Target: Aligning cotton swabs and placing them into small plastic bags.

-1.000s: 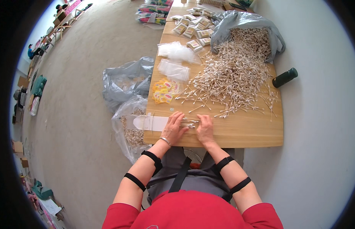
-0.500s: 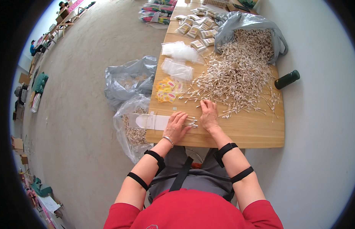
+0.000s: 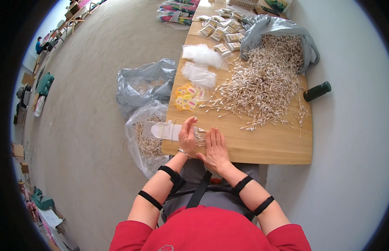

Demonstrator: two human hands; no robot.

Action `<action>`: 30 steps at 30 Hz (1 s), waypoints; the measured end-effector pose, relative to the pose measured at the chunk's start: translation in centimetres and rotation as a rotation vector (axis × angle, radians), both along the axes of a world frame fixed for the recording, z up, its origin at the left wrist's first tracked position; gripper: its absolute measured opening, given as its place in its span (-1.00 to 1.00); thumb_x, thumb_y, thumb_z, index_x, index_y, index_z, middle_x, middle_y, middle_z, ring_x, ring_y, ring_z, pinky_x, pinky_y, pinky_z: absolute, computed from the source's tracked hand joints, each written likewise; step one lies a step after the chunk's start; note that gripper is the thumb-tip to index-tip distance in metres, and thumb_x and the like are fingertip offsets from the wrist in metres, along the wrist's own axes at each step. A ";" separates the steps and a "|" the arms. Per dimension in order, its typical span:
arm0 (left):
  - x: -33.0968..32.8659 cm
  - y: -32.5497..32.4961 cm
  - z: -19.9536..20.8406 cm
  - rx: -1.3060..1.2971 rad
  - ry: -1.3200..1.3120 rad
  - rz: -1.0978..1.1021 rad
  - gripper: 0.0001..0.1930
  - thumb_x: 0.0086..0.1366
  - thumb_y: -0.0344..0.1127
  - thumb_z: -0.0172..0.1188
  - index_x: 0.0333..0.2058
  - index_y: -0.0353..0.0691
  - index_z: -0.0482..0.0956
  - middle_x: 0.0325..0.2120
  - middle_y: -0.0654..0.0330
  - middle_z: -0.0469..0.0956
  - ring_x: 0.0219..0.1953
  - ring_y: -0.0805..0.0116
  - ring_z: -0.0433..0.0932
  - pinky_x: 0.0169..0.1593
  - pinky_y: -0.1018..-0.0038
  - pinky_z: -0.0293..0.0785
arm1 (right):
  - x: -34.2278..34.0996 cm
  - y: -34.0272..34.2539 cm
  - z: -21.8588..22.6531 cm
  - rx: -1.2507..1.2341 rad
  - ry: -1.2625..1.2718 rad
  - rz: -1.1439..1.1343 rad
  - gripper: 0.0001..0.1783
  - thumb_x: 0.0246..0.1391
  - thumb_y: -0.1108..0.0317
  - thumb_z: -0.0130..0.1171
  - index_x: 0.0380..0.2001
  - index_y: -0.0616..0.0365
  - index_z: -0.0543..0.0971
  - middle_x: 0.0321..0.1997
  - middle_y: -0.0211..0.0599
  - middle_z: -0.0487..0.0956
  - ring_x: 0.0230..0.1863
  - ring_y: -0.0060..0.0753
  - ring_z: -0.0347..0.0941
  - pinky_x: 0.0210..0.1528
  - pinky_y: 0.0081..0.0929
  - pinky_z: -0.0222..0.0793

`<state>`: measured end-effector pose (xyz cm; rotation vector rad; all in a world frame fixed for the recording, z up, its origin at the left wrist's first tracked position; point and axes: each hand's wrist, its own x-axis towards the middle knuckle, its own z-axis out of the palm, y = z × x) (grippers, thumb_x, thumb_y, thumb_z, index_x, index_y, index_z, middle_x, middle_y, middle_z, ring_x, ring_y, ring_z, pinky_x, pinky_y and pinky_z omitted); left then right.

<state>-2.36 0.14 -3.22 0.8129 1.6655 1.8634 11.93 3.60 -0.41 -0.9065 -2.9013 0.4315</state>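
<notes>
A small bunch of cotton swabs [image 3: 200, 136] lies between my two hands near the table's front edge. My left hand [image 3: 187, 136] stands on its edge at the left of the bunch, fingers stretched, not closed round anything I can see. My right hand [image 3: 215, 148] lies flat with its fingers out straight and side by side, against the right end of the bunch. Left of my left hand is a white strip with a rounded end [image 3: 163, 130], partly in clear plastic; a few loose swabs lie across it. A large heap of cotton swabs [image 3: 261, 88] spreads farther back.
Yellow printed cards [image 3: 187, 97], clear plastic sleeves [image 3: 198, 74] and filled small packets [image 3: 223, 31] line the left and far side. A grey bag [image 3: 309, 50] spills the heap. A dark green bottle [image 3: 317, 91] is at the right. Bags [image 3: 146, 88] stand beside the table.
My right hand has come left and nearer from the heap's edge, flattening beside the bunch. My left hand has lifted off the swabs and turned onto its edge.
</notes>
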 end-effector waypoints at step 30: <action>0.3 0.7 0.3 0.057 -0.104 0.038 -0.63 0.40 -0.41 -0.18 0.14 -0.38 0.28 0.10 0.07 0.36 0.17 0.31 0.30 0.26 0.44 0.12 | -1.4 4.6 -0.2 0.051 0.277 -0.052 -0.19 -0.11 0.20 0.26 0.21 0.19 0.19 0.19 -0.18 0.25 0.31 -0.12 0.01 0.36 -0.11 -0.14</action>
